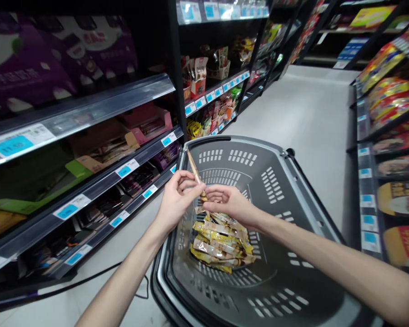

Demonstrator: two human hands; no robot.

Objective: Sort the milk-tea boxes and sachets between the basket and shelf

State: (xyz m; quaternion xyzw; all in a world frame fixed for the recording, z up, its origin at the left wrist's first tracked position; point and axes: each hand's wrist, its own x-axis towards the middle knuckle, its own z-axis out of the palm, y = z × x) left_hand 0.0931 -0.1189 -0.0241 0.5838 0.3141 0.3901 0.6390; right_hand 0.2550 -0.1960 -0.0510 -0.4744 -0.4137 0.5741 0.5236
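Observation:
A long thin tan packet [194,168] is held over the grey basket [276,227], slanting up and to the left. My left hand [180,193] pinches it near its middle between thumb and fingers. Close beside, my right hand [226,202] has its fingers curled round the packet's lower end. Below both hands, a pile of yellow and tan stick packets [223,243] lies on the basket's slotted floor. The curled fingers partly cover the held packet.
Store shelves [116,172] with price tags and boxed goods line the left side. More shelves with bagged snacks [391,104] stand at the right. The pale aisle floor [310,104] runs ahead. A dark cable [88,274] crosses the floor at lower left.

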